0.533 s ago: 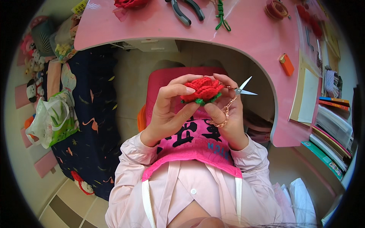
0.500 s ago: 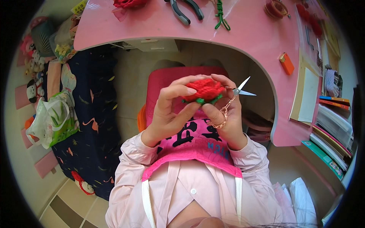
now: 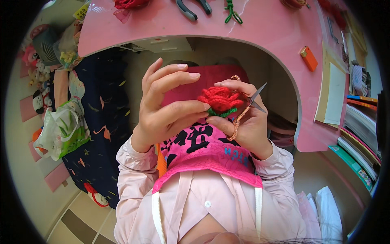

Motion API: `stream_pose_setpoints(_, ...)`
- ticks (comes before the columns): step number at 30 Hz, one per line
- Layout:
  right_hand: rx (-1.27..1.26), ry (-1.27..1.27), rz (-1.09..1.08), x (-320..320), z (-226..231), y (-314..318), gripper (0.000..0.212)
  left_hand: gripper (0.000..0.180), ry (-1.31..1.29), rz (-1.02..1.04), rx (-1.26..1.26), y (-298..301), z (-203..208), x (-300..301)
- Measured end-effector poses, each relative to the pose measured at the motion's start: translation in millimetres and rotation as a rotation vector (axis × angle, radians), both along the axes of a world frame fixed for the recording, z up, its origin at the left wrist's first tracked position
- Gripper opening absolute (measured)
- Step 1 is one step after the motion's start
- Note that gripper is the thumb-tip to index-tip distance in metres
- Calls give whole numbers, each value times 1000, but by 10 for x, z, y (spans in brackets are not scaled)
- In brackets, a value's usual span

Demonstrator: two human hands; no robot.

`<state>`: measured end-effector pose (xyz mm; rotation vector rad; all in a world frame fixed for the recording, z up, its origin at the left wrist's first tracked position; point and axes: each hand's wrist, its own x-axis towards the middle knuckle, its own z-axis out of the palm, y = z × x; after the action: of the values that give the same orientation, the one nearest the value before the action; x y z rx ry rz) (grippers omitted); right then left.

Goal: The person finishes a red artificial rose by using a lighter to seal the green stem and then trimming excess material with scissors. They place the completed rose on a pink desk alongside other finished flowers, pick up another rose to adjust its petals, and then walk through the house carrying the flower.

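My right hand [image 3: 250, 116] grips a red crocheted flower [image 3: 221, 98] with green leaves [image 3: 229, 112] at its base, thumb below and fingers above and behind. That hand also carries small scissors [image 3: 256, 101] with copper-coloured handles, looped at the palm and fingers. Their blades point out to the right, spread apart. My left hand [image 3: 166, 99] is open at the flower's left side, upper fingers stretched out and apart. One lower fingertip touches the flower's left edge; part of the thumb is hidden. Both hands are above my lap, over a pink apron [image 3: 203, 142].
A curved pink table [image 3: 260, 28] surrounds the far and right sides. On it lie pliers [image 3: 191, 10], a green cord [image 3: 231, 14], another red flower [image 3: 131, 3] and an orange box [image 3: 308, 59]. Books and papers [image 3: 359, 134] stand at right; a plastic bag [image 3: 67, 130] sits left.
My left hand has loosened from the flower and moved left, its fingers spreading. The flower stays in my right hand, and the scissors have turned with that hand.
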<state>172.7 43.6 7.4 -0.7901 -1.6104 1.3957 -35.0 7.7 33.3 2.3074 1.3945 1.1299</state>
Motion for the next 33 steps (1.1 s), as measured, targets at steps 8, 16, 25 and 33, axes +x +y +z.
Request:
stream_pose_setpoints(8,-73,30,0,1,56,-17,64,30,-569,-93,-224,-10,-219,132)
stream_pose_setpoints(16,-148,-68,-38,26,-3,3,71,24,-1345,-38,-505,-143,-632,589)
stream_pose_setpoints(25,20,-197,-126,28,69,-8,66,23,-1354,-89,-498,-113,-625,581)
stream_pose_setpoints(33,52,-222,-120,0,85,27,67,21,-1387,-117,-476,-90,-649,523)
